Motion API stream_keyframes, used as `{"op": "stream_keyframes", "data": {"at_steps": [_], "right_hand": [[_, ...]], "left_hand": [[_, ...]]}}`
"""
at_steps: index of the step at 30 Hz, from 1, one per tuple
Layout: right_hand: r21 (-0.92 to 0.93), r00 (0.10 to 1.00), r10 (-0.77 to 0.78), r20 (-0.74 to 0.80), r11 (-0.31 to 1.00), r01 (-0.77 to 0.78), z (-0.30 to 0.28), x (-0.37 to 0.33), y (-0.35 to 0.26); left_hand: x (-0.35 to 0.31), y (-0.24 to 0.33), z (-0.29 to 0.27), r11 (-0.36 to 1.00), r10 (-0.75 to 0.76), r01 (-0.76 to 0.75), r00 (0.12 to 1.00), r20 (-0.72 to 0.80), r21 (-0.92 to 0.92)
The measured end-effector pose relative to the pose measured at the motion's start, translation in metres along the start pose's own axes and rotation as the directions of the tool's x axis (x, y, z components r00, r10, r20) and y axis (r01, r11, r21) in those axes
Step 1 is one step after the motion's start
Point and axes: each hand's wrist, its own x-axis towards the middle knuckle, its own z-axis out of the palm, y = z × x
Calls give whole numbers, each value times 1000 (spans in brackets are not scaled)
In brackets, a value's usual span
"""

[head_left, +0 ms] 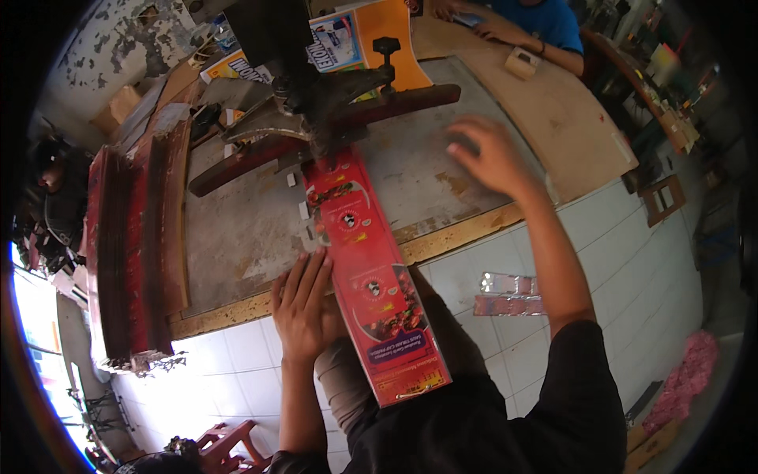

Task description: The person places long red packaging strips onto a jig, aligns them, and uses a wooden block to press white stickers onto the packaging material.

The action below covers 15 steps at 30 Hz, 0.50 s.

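Note:
A long red printed plastic packaging strip (367,261) runs from beneath the head of a dark metal press (320,118) over the bench's front edge and down toward my lap. My left hand (304,308) lies at that edge against the strip's left side, its fingers stretched out flat; part of the thumb side is hidden by the strip. Off to the right, my right hand (489,158) hovers above the grey bench top (426,174), slightly blurred, thumb and fingers apart with nothing seen between them. Small pale pieces (304,211) lie along the strip's left side.
A stack of long red pieces (134,245) stands at the left. Across the bench a co-worker's hand (497,30) rests near a small cardboard box (523,63). Flat packets (508,294) lie on the white tiles. A pink heap (687,375) sits at lower right.

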Motion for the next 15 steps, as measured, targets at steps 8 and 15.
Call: {"op": "stream_keyframes", "data": {"at_steps": [8, 15], "right_hand": [[-473, 884, 352, -308, 749, -463, -45, 66, 224], [-490, 899, 320, -300, 757, -433, -26, 94, 251]], "left_hand": [[-13, 8, 37, 998, 9, 3, 983, -184, 66], [-11, 8, 44, 988, 34, 5, 967, -254, 154]]}}
